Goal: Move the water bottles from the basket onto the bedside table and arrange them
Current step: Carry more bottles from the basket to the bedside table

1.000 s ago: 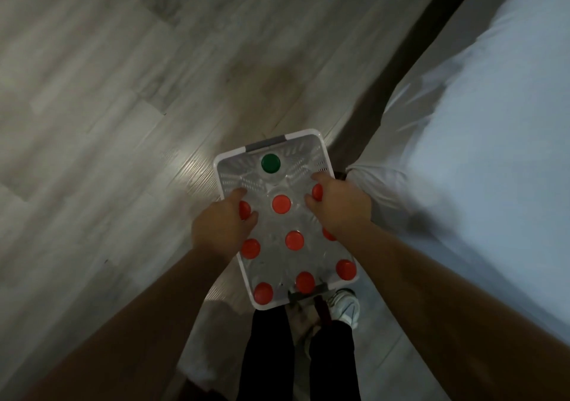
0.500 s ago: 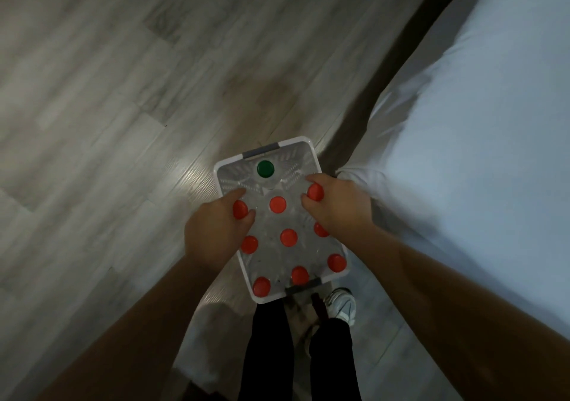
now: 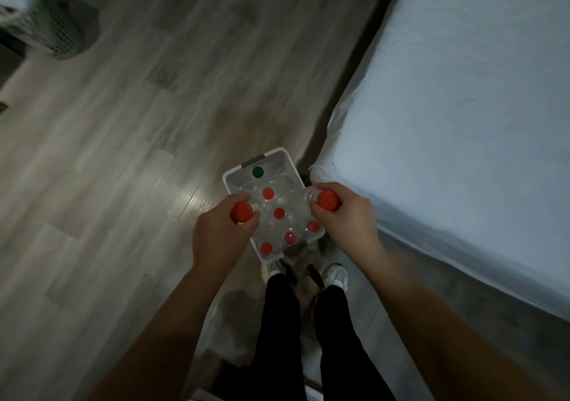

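The left hand (image 3: pixel 222 234) is closed round the neck of a clear plastic water bottle with a red screw cap (image 3: pixel 241 212), thumb and fingers curled just under the cap. The right hand (image 3: pixel 342 215) holds a second red-capped bottle (image 3: pixel 327 200) with the same closed grip.

Both caps look larger than the others, so both bottles are probably lifted clear of the white plastic basket (image 3: pixel 256 156) on the floor below them. The right one hangs over the basket's bed-side rim. Six bottles stand in the basket: one green-capped bottle (image 3: pixel 257 171) at the far end and five with red caps, the nearest to it being (image 3: pixel 268 193).

The step in hand appears to be the lift-out of a pair. The bedside table is not in view, so the next move calls for turning towards it and carrying both bottles upright.

The white-sheeted bed (image 3: pixel 462 123) lies close on the right, its corner just beside the basket. A dark mesh bin (image 3: pixel 61 36) sits well apart on the grey wood floor (image 3: pixel 123 141). The person's white shoes (image 3: pixel 336 277) stand right behind the basket, so stepping away needs care.
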A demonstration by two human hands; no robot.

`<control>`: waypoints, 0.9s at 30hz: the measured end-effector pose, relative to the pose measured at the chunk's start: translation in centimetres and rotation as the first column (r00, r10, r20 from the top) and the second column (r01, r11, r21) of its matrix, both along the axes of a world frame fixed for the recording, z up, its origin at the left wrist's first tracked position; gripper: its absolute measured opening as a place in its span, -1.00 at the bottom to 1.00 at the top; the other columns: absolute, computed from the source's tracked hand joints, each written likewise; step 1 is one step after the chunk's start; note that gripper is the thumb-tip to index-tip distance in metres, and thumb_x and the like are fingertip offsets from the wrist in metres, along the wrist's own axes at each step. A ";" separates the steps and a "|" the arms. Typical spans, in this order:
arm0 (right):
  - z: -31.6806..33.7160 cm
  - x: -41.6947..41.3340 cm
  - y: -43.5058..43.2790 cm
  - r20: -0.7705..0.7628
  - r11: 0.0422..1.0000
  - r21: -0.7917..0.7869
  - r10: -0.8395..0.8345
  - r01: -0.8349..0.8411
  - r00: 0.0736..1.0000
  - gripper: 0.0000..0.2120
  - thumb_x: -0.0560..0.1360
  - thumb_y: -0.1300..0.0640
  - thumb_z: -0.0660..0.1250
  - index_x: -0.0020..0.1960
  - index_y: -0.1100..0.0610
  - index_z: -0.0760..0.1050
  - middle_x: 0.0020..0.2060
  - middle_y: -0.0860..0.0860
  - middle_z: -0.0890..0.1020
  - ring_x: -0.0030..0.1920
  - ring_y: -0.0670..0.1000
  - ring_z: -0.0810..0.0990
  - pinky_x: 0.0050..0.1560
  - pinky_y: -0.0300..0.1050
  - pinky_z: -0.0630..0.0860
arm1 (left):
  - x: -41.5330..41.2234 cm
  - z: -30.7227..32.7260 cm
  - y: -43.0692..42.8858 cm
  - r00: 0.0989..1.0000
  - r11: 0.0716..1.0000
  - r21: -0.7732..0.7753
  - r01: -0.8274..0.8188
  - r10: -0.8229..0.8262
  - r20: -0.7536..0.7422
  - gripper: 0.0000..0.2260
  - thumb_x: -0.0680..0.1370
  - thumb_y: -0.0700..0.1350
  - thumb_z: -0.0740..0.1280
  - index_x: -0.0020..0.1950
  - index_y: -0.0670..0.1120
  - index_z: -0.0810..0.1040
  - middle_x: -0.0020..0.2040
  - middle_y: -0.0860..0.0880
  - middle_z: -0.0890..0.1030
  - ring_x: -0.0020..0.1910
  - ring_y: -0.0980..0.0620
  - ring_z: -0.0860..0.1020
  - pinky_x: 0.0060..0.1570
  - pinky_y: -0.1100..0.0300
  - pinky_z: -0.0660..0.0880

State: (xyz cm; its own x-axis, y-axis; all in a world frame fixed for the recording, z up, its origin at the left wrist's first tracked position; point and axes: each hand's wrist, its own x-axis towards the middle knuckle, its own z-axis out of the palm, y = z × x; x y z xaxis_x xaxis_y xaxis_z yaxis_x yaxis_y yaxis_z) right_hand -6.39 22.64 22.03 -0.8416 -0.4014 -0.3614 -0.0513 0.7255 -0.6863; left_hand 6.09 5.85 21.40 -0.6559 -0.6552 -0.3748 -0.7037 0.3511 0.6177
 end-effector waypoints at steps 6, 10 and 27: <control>5.0 3.9 6.4 -0.031 0.979 -0.100 -0.181 0.178 0.983 -0.79 0.38 0.08 0.46 0.01 -0.07 0.61 -0.13 -0.16 0.68 -0.07 -0.16 0.63 0.01 -0.17 0.56 | 1.6 4.9 4.6 0.989 0.989 0.077 0.130 -0.124 -0.077 -0.73 0.40 -0.06 0.46 0.08 0.09 0.60 -0.12 0.15 0.61 -0.18 0.25 0.55 -0.15 0.44 0.44; 6.4 6.2 11.8 -0.043 0.941 -0.100 -0.329 0.323 0.944 -0.76 0.36 0.15 0.50 0.02 0.01 0.63 -0.11 -0.11 0.68 -0.06 -0.11 0.64 0.04 -0.18 0.54 | 1.2 6.9 7.5 0.936 0.935 0.055 0.351 -0.348 -0.056 -0.74 0.40 0.01 0.44 0.09 0.09 0.59 -0.06 0.09 0.65 -0.10 0.13 0.59 -0.06 0.22 0.54; 10.2 15.8 42.3 -0.093 0.736 -0.110 -0.677 0.668 0.730 -0.78 0.35 0.05 0.48 -0.01 -0.09 0.61 -0.15 -0.14 0.66 -0.12 -0.14 0.62 -0.04 -0.10 0.60 | 0.4 12.1 32.9 0.657 0.676 -0.101 0.730 -0.734 -0.171 -0.80 0.39 -0.05 0.46 -0.02 0.13 0.60 -0.19 0.11 0.66 -0.19 0.12 0.62 -0.17 0.31 0.49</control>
